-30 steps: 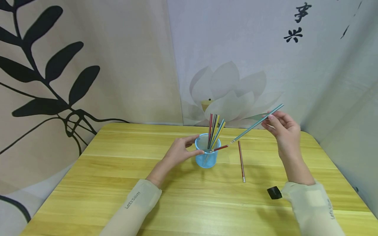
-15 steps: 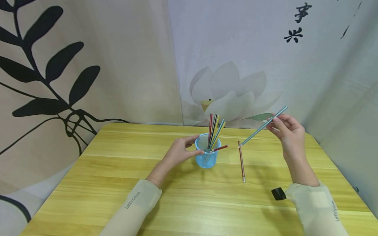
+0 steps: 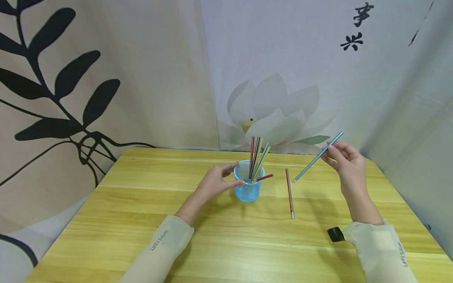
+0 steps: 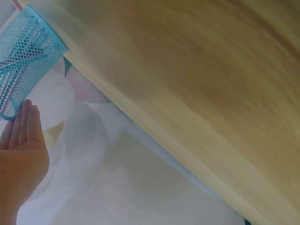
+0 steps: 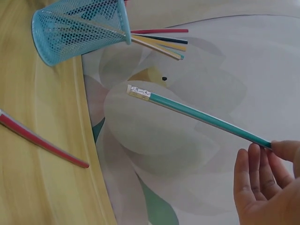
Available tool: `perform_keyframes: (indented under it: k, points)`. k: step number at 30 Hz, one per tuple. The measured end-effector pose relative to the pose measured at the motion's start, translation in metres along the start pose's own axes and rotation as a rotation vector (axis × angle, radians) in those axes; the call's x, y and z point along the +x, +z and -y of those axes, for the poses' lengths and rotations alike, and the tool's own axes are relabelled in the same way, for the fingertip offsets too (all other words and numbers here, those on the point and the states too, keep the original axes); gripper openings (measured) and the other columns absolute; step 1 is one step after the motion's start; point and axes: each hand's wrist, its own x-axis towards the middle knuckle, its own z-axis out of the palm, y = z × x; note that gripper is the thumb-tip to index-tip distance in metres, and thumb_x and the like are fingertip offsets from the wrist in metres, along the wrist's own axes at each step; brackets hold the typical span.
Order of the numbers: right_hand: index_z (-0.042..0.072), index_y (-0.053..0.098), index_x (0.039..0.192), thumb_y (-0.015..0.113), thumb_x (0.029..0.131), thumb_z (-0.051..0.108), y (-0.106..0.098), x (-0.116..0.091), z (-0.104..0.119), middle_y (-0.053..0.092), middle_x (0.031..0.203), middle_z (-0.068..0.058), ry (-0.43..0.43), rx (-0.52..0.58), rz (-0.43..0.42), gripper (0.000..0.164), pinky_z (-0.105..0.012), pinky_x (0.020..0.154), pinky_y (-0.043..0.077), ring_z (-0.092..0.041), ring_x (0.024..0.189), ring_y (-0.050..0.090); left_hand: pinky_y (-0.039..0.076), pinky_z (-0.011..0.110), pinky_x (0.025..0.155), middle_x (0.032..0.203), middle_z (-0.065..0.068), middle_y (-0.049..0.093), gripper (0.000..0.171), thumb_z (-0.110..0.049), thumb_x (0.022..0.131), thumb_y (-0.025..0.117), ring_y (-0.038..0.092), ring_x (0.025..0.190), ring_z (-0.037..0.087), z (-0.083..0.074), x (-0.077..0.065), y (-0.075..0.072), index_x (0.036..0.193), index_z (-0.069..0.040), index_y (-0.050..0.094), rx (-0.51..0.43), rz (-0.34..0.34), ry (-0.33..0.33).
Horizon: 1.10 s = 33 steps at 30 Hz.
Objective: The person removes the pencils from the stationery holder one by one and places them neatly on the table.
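Observation:
My left hand (image 3: pixel 217 181) holds a light blue mesh pencil cup (image 3: pixel 247 192) at its rim, thumb in front and fingers behind. The cup stands upright on the table with several pencils (image 3: pixel 257 159) in red, black, yellow and blue leaning in it. A short stretch of red pencil (image 3: pixel 265 177) sticks out low over its right rim. In the air to the right, my right hand (image 3: pixel 348 167) pinches a teal pencil (image 5: pixel 206 118) near one end. Its eraser end points down and left. Below that end, another red pencil (image 3: pixel 289 194) lies on the table, eraser toward me.
The wooden table (image 3: pixel 226 243) reaches back to a printed curtain (image 3: pixel 170 78). A small black block (image 3: pixel 335 234) sticks out from the right sleeve (image 3: pixel 378 243).
My right hand has moved right with the teal pencil, whose eraser end has gone away from the cup and down. The left hand and cup have stayed put.

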Motion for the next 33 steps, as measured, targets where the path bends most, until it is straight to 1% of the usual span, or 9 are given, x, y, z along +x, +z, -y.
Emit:
perform_keyframes:
  k: [8,16,23,28,33]
  points:
    - [0.005,0.067,0.098,0.069,0.092,0.007,-0.008,-0.002,-0.008,0.076,0.092,0.003,0.011,-0.016,-0.001,0.007,-0.023,0.075,0.064,-0.009,0.078,0.073,0.053,0.034,0.107,0.138,0.01,0.063,0.072,-0.033,0.08,0.083,0.064,0.124,0.024,0.0,-0.001,0.0,0.142,-0.01,0.055,0.01,0.0,-0.013]
    - [0.007,0.069,0.098,0.069,0.093,0.007,-0.015,-0.002,-0.018,0.076,0.092,0.005,0.049,-0.061,-0.01,0.005,-0.022,0.073,0.064,-0.007,0.078,0.072,0.053,0.034,0.107,0.139,0.009,0.062,0.072,-0.034,0.081,0.083,0.063,0.126,0.024,0.0,-0.002,0.0,0.143,-0.011,0.055,0.012,0.004,-0.023]
    - [0.009,0.07,0.097,0.069,0.093,0.008,-0.018,-0.002,-0.026,0.076,0.091,0.008,0.088,-0.08,-0.011,0.005,-0.02,0.071,0.064,-0.006,0.076,0.07,0.053,0.034,0.107,0.14,0.009,0.062,0.072,-0.036,0.081,0.082,0.063,0.126,0.024,0.0,-0.002,0.001,0.143,-0.011,0.055,0.01,0.002,-0.028]
    - [0.009,0.07,0.099,0.069,0.093,0.01,-0.02,-0.001,-0.031,0.075,0.088,0.008,0.12,-0.116,-0.019,0.006,-0.019,0.07,0.063,-0.005,0.075,0.07,0.053,0.034,0.107,0.14,0.009,0.062,0.073,-0.036,0.081,0.082,0.063,0.126,0.024,0.0,-0.002,0.0,0.143,-0.012,0.054,0.009,0.004,-0.027]
    - [0.012,0.07,0.099,0.069,0.094,0.014,-0.021,-0.001,-0.035,0.075,0.088,0.011,0.147,-0.162,-0.026,0.006,-0.017,0.07,0.063,-0.004,0.075,0.068,0.053,0.035,0.107,0.14,0.009,0.061,0.073,-0.037,0.082,0.082,0.063,0.126,0.024,0.0,-0.002,0.0,0.144,-0.012,0.054,0.011,0.007,-0.017]
